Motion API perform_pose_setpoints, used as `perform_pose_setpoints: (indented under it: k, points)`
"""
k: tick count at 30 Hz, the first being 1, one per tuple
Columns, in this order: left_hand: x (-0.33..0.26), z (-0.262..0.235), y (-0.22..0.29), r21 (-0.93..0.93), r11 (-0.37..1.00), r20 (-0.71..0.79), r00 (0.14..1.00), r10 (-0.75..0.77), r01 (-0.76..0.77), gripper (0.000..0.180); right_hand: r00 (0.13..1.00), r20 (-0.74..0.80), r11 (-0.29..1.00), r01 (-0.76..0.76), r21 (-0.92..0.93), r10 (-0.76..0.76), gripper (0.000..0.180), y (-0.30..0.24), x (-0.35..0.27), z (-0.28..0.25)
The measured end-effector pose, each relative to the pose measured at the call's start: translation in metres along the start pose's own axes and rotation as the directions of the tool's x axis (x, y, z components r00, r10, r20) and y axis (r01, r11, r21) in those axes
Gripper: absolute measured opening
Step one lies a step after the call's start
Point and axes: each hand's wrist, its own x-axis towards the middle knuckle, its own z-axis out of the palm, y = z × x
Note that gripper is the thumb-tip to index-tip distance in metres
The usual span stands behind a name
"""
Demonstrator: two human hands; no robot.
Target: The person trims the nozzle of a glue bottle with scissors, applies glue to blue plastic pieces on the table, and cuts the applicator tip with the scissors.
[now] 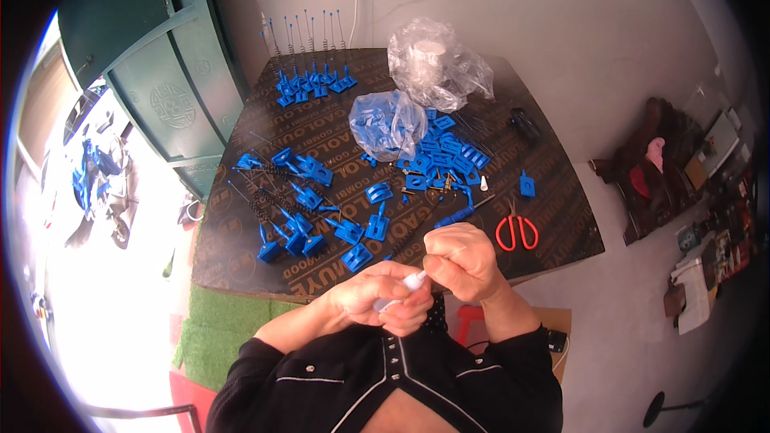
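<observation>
My left hand (387, 297) is wrapped round a small white squeeze bottle (414, 281) with a narrow nozzle, close to my chest at the table's near edge. My right hand (462, 260) is closed in a fist at the nozzle's tip; whatever its fingers grip there is hidden. Just beyond lie a blue-handled screwdriver (457, 217), red-handled scissors (517, 232) and a small white cone-shaped cap (484, 184). Left of my hands are loose blue plastic parts (348, 231), and blue pieces with springs and thin rods (295, 224) lie beside them.
Finished-looking blue pieces with upright spring rods (313, 84) stand at the back left of the dark table (228, 261). A bag of blue parts (389, 124), a clear plastic bag (437, 64) and a heap of blue parts (449, 152) take up the middle and back. A black object (525, 124) lies right.
</observation>
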Motion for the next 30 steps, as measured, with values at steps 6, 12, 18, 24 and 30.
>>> perform_pose_setpoints:
  k: [6,12,18,24,30]
  points:
    - [0.001,-0.002,-0.004,-0.072,0.994,0.095,0.993,-0.077,0.084,0.027,0.993,0.049,0.993,0.107,0.041,-0.109,0.028,-0.005,0.005,-0.001]
    - [0.0,-0.008,-0.013,-0.132,0.983,0.179,0.978,-0.107,0.132,0.031,0.986,-0.114,0.992,0.12,-0.049,-0.125,0.031,-0.01,0.001,-0.004]
    - [-0.012,-0.009,-0.024,-0.092,0.991,0.026,0.995,-0.091,0.093,0.031,0.952,-0.306,0.995,0.06,0.085,-0.031,0.041,-0.022,0.009,-0.036]
    - [-0.014,-0.019,-0.011,0.056,0.995,0.011,0.996,0.083,-0.084,0.018,0.95,-0.219,0.974,-0.221,0.039,0.224,0.037,-0.003,-0.015,-0.054]
    - [-0.014,-0.027,-0.008,0.302,0.913,0.053,0.961,0.271,-0.274,0.019,0.844,-0.195,0.636,-0.51,-0.58,0.499,0.025,0.019,-0.05,-0.04]
